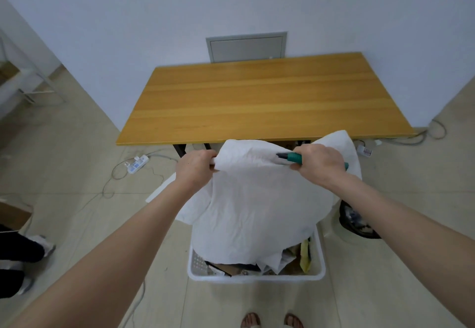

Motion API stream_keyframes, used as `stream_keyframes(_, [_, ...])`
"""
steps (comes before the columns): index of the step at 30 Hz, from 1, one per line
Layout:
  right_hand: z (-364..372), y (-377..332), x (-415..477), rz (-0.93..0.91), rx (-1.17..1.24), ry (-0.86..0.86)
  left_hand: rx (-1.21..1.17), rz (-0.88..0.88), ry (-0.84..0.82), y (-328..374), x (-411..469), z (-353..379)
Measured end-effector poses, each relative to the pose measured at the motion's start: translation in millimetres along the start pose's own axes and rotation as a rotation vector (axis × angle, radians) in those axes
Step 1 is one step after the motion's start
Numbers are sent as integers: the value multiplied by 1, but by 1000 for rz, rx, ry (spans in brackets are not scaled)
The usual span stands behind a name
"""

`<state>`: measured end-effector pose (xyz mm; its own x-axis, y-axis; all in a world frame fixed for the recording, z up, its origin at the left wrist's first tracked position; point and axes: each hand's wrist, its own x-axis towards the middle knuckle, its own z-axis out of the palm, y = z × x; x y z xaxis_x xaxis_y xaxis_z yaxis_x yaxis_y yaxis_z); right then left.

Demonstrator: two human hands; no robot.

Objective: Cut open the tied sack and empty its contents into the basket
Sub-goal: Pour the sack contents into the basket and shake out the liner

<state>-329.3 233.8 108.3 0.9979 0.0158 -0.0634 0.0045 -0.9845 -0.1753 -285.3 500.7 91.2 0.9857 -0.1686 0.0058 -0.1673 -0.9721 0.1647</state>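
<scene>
At the far left edge, on the tiled floor, someone's dark trouser legs and pale shoes stand beside a cardboard box. Further in, a white power strip lies on the floor with its cable looping away. The left hand is clenched on the upper left edge of the white sack, pinching a fold of the fabric. The sack hangs upside down between both hands, in front of the bare wooden bench, its lower end down inside the white basket, where cardboard scraps, paper and something yellow lie. The right hand grips the sack's upper right edge together with a green-handled cutter, blade end pointing left. Right of the basket stands a dark bin.
</scene>
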Motion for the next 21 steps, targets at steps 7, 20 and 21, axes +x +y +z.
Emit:
stream_keyframes(7, [-20,-1,-2,-32,-15,35,-28,24,34,1,-2,-20])
stream_keyframes(20, [-47,-11,3,-28,-7,83,-57,6,35,-1,1,-51])
stream_keyframes(21, [-50,-12,2,-28,-12,73,-47,8,22,-1,2,-54])
